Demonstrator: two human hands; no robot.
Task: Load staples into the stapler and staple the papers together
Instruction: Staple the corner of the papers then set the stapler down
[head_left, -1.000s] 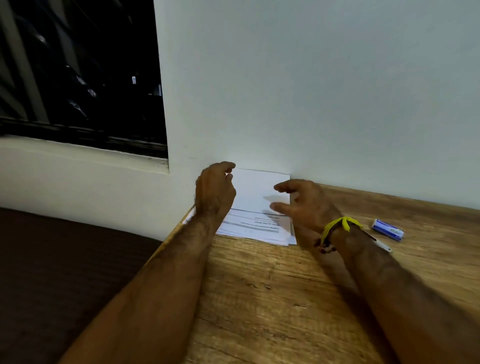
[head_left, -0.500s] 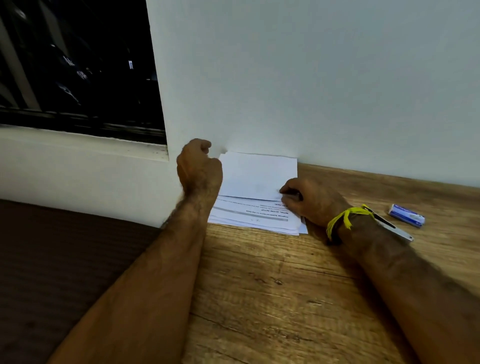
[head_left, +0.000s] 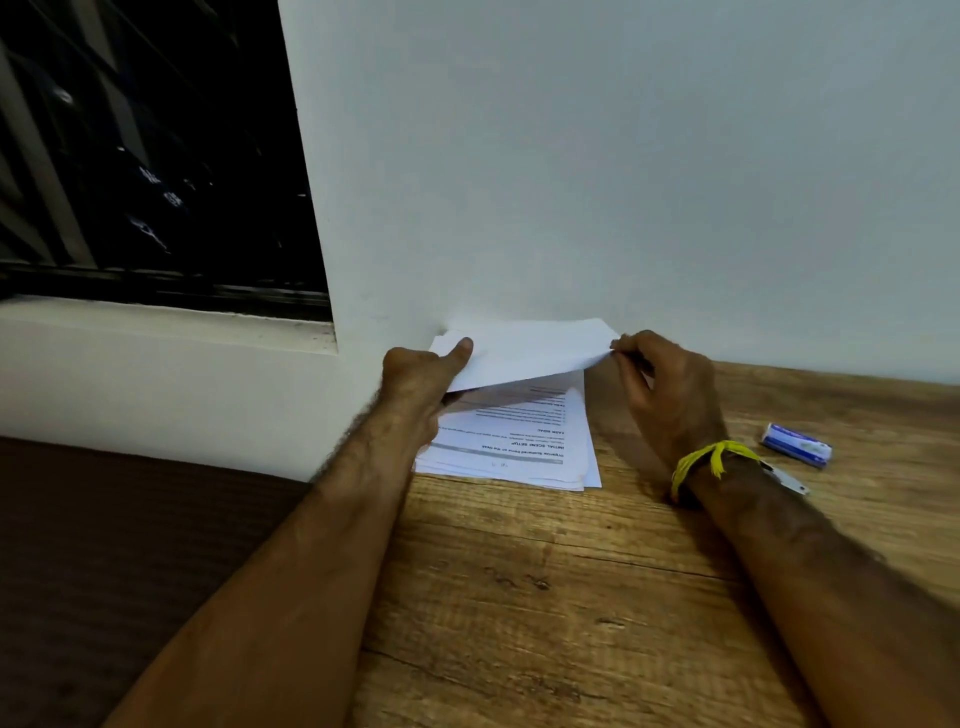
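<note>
Your left hand and right hand pinch the top sheet by opposite edges; the stapler lies beside your right wrist.

Plain room at home or office, wooden desk against white wall, barred dark window

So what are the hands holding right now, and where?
Both hold the top sheet, lifted off the stack: left hand pinches its left edge, right hand its right corner.
</note>
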